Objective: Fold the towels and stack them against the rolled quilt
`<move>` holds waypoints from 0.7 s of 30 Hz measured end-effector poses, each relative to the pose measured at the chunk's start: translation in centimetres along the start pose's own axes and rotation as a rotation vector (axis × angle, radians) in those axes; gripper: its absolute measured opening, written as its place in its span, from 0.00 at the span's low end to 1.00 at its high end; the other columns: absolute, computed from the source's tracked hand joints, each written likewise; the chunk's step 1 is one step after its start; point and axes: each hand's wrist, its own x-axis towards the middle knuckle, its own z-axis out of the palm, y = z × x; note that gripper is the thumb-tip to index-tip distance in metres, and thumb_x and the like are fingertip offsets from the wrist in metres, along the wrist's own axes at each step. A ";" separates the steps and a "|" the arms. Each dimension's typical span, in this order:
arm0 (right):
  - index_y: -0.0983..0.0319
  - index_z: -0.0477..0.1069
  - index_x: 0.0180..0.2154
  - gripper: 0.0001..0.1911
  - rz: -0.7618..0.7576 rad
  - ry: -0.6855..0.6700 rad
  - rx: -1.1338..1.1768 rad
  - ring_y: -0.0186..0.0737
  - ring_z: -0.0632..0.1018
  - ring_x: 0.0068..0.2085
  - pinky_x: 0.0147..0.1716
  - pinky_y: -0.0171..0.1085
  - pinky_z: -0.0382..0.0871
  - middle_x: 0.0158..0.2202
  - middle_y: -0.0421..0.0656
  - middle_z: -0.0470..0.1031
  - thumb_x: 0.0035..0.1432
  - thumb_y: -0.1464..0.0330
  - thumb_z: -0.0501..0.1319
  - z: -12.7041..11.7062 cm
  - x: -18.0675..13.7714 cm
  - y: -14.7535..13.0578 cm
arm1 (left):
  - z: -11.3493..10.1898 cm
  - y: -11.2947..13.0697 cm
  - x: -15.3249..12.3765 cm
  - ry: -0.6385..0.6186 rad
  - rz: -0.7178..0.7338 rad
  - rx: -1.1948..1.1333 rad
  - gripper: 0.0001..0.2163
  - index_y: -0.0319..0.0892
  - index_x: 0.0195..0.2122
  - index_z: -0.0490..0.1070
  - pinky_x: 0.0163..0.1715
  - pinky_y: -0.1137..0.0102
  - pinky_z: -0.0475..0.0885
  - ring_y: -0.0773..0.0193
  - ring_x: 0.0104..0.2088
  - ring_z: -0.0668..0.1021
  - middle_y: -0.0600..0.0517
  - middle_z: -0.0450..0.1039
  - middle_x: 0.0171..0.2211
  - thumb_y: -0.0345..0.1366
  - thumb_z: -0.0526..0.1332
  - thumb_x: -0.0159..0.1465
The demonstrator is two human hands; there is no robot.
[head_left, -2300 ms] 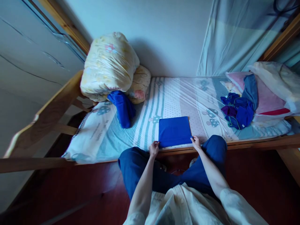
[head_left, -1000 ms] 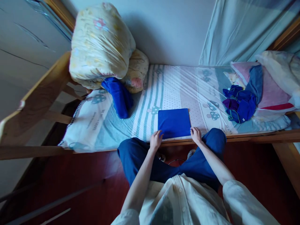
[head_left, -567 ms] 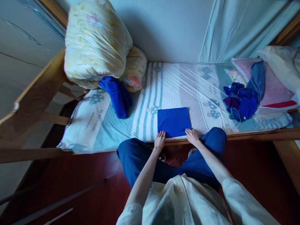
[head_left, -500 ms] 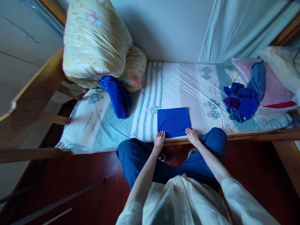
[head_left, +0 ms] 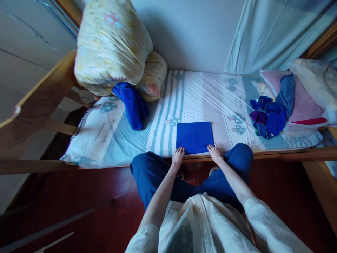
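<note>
A folded blue cloth [head_left: 195, 137] lies as a flat rectangle on the patterned bed sheet [head_left: 200, 102], close to the near edge. My left hand [head_left: 178, 156] rests flat with fingers stretched on the cloth's near left corner. My right hand [head_left: 214, 153] lies flat on its near right corner, fingers also extended. Neither hand grips anything.
A rolled blue garment [head_left: 132, 105] leans against a bundled yellow quilt [head_left: 112, 45] at the left. A heap of blue and purple clothes [head_left: 267, 119] sits on the right beside pink pillows [head_left: 297, 102]. A wooden bed rail [head_left: 276, 153] runs along the front; a wooden headboard [head_left: 37, 105] stands at the left.
Both hands went from pinching the cloth's near corners to lying flat on them. The cloth stayed in place; the view shifted slightly.
</note>
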 end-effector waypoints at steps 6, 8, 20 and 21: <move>0.62 0.73 0.60 0.27 -0.019 -0.026 0.033 0.50 0.77 0.60 0.69 0.53 0.56 0.59 0.54 0.75 0.63 0.80 0.53 -0.1 -2.0 -0.3 | -0.2 1.2 -1.9 -0.013 -0.052 -0.025 0.24 0.37 0.61 0.71 0.61 0.57 0.71 0.50 0.61 0.74 0.34 0.71 0.60 0.20 0.52 0.65; 0.61 0.73 0.60 0.27 -0.018 -0.026 0.045 0.50 0.77 0.60 0.67 0.51 0.59 0.59 0.53 0.75 0.62 0.80 0.54 -0.1 -2.3 -0.4 | -0.4 1.3 -2.1 -0.017 -0.064 -0.032 0.24 0.39 0.60 0.72 0.60 0.58 0.72 0.51 0.60 0.75 0.35 0.72 0.59 0.20 0.52 0.64; 0.57 0.83 0.41 0.10 0.245 0.068 0.589 0.49 0.83 0.44 0.48 0.42 0.75 0.40 0.44 0.84 0.55 0.70 0.67 -1.4 0.8 3.9 | -3.8 -1.2 -0.3 0.067 -0.378 -0.527 0.17 0.40 0.49 0.79 0.55 0.63 0.73 0.53 0.50 0.81 0.43 0.82 0.45 0.27 0.58 0.60; 0.58 0.82 0.40 0.10 0.272 0.092 0.646 0.48 0.83 0.43 0.47 0.43 0.76 0.39 0.44 0.84 0.54 0.67 0.68 -1.3 1.0 4.2 | -3.9 -1.3 0.0 0.078 -0.407 -0.542 0.16 0.39 0.48 0.79 0.52 0.63 0.74 0.52 0.48 0.82 0.43 0.82 0.43 0.29 0.59 0.61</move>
